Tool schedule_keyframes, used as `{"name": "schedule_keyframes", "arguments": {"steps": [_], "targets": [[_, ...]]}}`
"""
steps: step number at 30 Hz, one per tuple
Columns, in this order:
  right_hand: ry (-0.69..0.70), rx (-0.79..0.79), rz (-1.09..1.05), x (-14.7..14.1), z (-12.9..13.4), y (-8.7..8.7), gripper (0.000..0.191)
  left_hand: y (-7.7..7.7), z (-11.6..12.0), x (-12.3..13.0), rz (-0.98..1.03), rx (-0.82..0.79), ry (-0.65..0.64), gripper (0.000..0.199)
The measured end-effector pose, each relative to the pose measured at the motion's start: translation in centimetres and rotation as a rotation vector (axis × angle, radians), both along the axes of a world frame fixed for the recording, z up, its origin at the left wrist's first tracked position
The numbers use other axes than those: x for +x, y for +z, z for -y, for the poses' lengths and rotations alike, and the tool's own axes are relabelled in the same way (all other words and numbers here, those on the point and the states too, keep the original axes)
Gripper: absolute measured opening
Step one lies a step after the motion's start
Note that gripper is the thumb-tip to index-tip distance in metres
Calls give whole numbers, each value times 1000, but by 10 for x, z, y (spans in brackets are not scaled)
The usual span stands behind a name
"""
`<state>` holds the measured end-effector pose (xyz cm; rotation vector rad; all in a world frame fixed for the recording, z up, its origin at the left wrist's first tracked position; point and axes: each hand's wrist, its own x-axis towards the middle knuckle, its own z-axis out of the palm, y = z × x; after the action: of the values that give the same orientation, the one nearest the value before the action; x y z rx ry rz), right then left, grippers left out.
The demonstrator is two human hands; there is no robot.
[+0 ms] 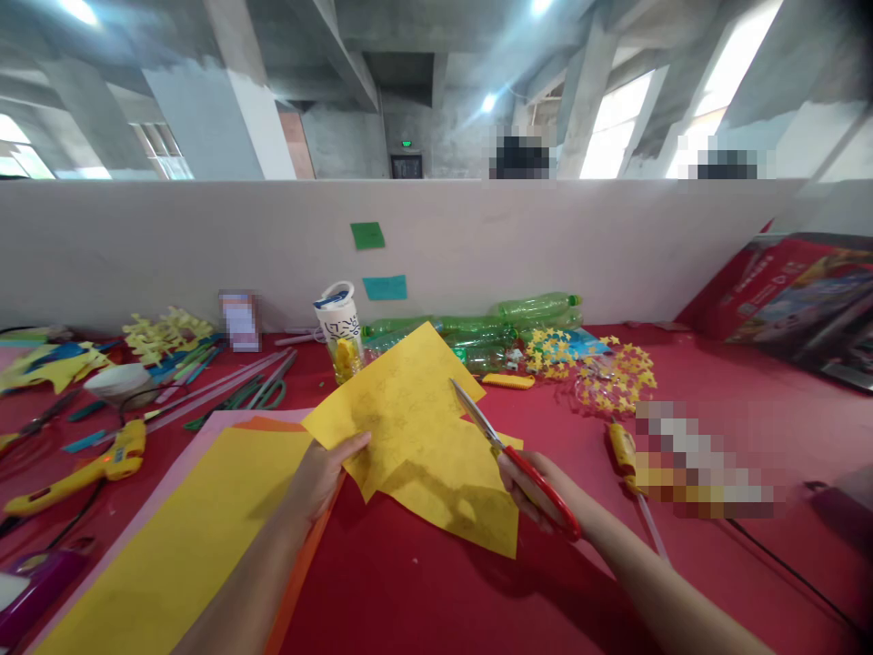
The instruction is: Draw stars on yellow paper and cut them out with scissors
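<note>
Nearer to us than the white cup (337, 317), and to its right, we are holding a yellow sheet (399, 382) above the red worktop (382, 605). Our left hand (324, 478) is gripping the sheet's lower left side, its thumb lying across the upper face. Our right hand (536, 491) is grasping the red-handled scissors (508, 449), to the right of the cup and nearer to us; we are pointing their blades up and leftward, over the sheet's right part. Whether the blades are touching the paper, we cannot tell. Faint markings are showing on the sheet, and a lower yellow piece (491, 532) is lying beneath it, nearer to us than the cup; we cannot tell if the two are joined. To the left of the cup and nearer, we are seeing a stack of coloured paper (184, 509) under our left forearm, while a yellow glue gun (119, 458) is resting farther left. Just right of the cup, green bottles (536, 309) are lying near the white partition (273, 236). Farther right of the cup, yellow stars (620, 368) are clustering on the worktop.
</note>
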<state>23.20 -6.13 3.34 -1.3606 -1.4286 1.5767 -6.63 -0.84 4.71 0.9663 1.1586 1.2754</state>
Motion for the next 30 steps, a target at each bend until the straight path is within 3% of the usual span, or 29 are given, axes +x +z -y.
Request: {"name": "schedule_keyframes", "arguments": {"steps": [3,9,19,25,30], "targets": [[19,-8,2,0,-1,-6,47,-4,0,-1,31,-8,-46,51],[27,0,-18,0,-1,-7,47,-12,-1,-5,36,-23,-118,40],[-26,-2,69,-2,1,8,48,-6,0,-2,63,0,-86,46],[23,6,36,0,2,1,46,-7,-1,-3,62,-41,-59,35],[39,35,26,0,1,-1,45,-6,0,-2,78,-51,-76,46]]}}
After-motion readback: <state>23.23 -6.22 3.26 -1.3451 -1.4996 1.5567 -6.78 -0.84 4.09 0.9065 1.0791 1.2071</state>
